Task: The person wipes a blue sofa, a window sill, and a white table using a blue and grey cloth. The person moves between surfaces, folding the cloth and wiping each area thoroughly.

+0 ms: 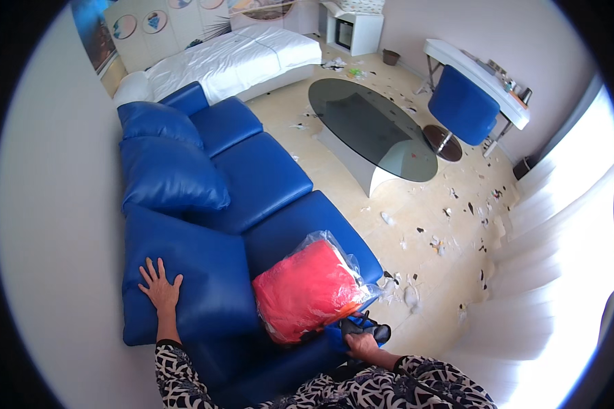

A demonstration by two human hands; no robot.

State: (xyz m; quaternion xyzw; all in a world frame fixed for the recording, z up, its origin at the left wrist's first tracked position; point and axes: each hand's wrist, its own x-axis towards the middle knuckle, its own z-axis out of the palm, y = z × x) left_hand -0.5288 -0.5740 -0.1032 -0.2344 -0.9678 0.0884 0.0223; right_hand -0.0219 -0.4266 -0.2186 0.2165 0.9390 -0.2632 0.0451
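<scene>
My left hand (162,289) lies with spread fingers on a large blue cushion (204,276) at the near left end of a blue sofa (271,179). On the near seat rests a clear plastic bag (307,289) with red, folded-looking material inside. Just right of that bag, at the sofa's near arm, my right hand (362,346) grips a black item (358,327), possibly a strap or handle; its exact kind is unclear. Something bright blue shows beside it. Two more blue cushions (171,171) lean along the wall side of the sofa.
An oval glass coffee table (358,122) stands beyond the sofa. Scraps litter the tiled floor (409,230). A white-covered bed (235,56) is at the back, a blue chair (463,105) and white desk (476,76) at the right. Sheer curtains (532,286) hang at the right.
</scene>
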